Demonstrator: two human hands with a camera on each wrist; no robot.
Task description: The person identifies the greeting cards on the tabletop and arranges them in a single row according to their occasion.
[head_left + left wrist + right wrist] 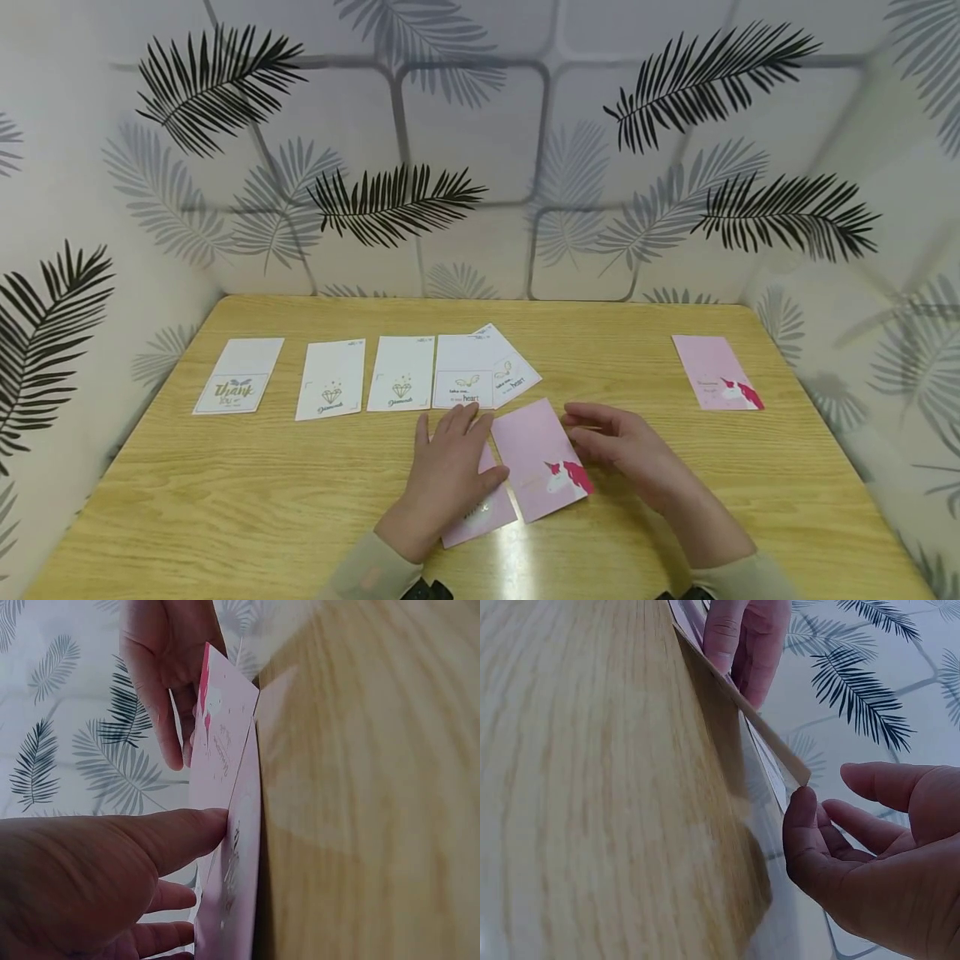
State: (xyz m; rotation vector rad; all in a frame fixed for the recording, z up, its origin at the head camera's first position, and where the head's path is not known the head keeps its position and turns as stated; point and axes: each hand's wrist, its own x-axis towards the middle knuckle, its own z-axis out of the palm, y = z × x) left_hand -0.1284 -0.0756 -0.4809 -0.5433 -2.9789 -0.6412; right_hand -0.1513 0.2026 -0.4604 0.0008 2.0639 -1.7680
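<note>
My left hand (453, 471) lies spread on a pink card with script (489, 521), its thumb near the edge beside the unicorn card (534, 458). The left wrist view shows the thumb of this left hand (112, 870) where the two pink cards meet. Beside the unicorn card's right edge is my right hand (645, 458), fingers loosely bent. Seen in the right wrist view, a fingertip of the right hand (892, 855) touches the corner of a tilted card (769, 742); the thumb stands apart. Part of the script card is hidden under the left hand.
Along the wooden table (300, 500) behind the hands lie a "Thank you" card (240, 375), two diamond cards (331, 375) (402, 371) and two overlapping heart cards (463, 358) (517, 367). Another unicorn card (712, 367) is at the far right. A leaf-patterned wall (480, 125) rises behind.
</note>
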